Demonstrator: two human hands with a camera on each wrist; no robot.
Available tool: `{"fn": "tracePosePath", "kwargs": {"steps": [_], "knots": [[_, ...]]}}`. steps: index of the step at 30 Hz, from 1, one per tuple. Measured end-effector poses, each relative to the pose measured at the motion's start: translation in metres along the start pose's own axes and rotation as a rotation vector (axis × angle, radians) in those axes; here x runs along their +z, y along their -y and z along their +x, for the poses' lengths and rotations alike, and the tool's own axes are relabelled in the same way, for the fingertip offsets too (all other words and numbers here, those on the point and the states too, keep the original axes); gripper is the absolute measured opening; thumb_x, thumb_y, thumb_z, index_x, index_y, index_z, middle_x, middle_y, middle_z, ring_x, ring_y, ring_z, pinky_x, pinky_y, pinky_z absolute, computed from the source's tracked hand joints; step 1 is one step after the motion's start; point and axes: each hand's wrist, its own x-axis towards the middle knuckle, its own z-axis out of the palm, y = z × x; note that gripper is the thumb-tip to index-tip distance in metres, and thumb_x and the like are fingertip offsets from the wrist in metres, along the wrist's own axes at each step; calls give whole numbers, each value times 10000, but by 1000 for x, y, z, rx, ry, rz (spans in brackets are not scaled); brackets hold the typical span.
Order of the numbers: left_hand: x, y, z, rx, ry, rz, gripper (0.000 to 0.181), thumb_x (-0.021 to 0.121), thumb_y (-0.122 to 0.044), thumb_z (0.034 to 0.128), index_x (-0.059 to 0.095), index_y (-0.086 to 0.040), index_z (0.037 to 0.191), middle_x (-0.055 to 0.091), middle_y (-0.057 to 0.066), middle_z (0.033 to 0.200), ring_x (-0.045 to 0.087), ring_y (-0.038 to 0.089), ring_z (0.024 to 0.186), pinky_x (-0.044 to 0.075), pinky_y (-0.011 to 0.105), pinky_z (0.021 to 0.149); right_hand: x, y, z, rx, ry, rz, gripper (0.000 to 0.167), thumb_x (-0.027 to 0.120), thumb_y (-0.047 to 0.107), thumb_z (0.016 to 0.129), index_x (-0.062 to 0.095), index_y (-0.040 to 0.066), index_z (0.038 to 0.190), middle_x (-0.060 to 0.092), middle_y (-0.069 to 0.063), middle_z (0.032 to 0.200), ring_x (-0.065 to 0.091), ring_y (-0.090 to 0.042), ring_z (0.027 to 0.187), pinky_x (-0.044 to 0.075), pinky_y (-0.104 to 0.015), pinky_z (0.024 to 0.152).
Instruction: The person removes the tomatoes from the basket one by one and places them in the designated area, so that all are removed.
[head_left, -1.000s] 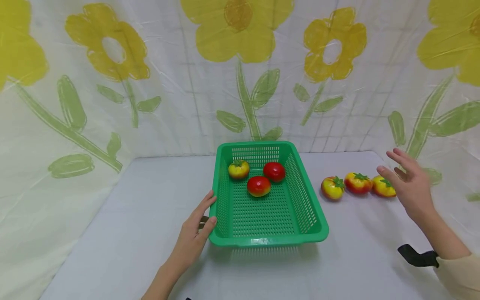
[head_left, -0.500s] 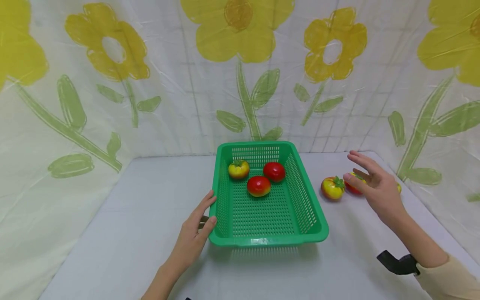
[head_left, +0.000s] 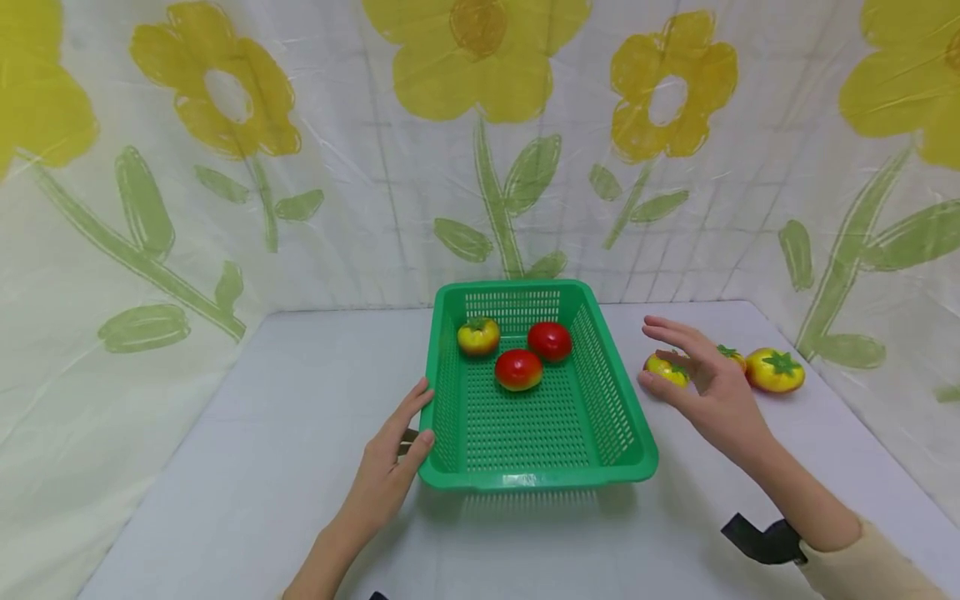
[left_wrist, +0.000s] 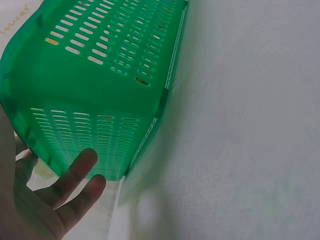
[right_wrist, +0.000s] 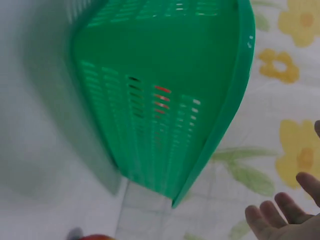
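The green plastic basket (head_left: 525,481) stands on the table, holding a yellow-red fruit with a green leafy top (head_left: 478,337) and two mostly red fruits (head_left: 518,371). At its left rim, my left hand (head_left: 386,462) touches the edge with thumb and fingertips. In the left wrist view, its extended fingers (left_wrist: 75,175) are spread beside the basket wall. My right hand (head_left: 708,396) hovers with parted fingers, nothing held, in front of the leftmost loose fruit (head_left: 664,369), partly covering it. A middle fruit (head_left: 732,357) is mostly hidden; a third (head_left: 776,371) shows fully.
A white cloth covers the table (head_left: 322,375). Behind it hangs a pale curtain (head_left: 337,208) with painted yellow flowers. The loose fruits lie in a row right of the basket. A black strap (head_left: 765,540) is on my right wrist.
My right hand has moved left from over the rightmost loose fruit to the leftmost one, fingers still parted. My left hand, the basket and the fruits have stayed put.
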Motion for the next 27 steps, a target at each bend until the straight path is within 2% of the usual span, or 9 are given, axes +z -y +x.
{"fn": "tracePosePath", "kwargs": {"steps": [4,11,18,27], "knots": [[0,-1,0,-8,-1,-6,492,504,-245,1044,384,-235,1522,288,-111,1578,610,110,959,535,352,815,7,11,5,-19,19,13,565,698,38,909,529,196,1424,445,18,1470,503,-118,1240,440,-168,923],[0,-2,0,-9,8,-11,494,504,-243,1045,383,-228,1523,287,-105,1579,617,122,955,542,356,800,16,19,18,-68,35,78,570,699,-1,896,524,120,1425,445,-4,1469,452,-169,1296,412,-195,982],[-2,-3,2,-8,9,-15,492,498,-251,1047,379,-231,1525,288,-100,1580,614,129,957,541,353,800,27,27,33,-45,43,103,539,708,86,912,539,172,1417,463,35,1448,484,-175,1266,463,-226,937],[-2,-2,0,19,21,-4,492,483,-217,1052,365,-203,1530,279,-65,1587,618,140,959,535,374,823,43,29,51,-9,92,206,513,711,120,918,544,117,1403,499,-14,1415,472,-193,1262,453,-268,971]]}}
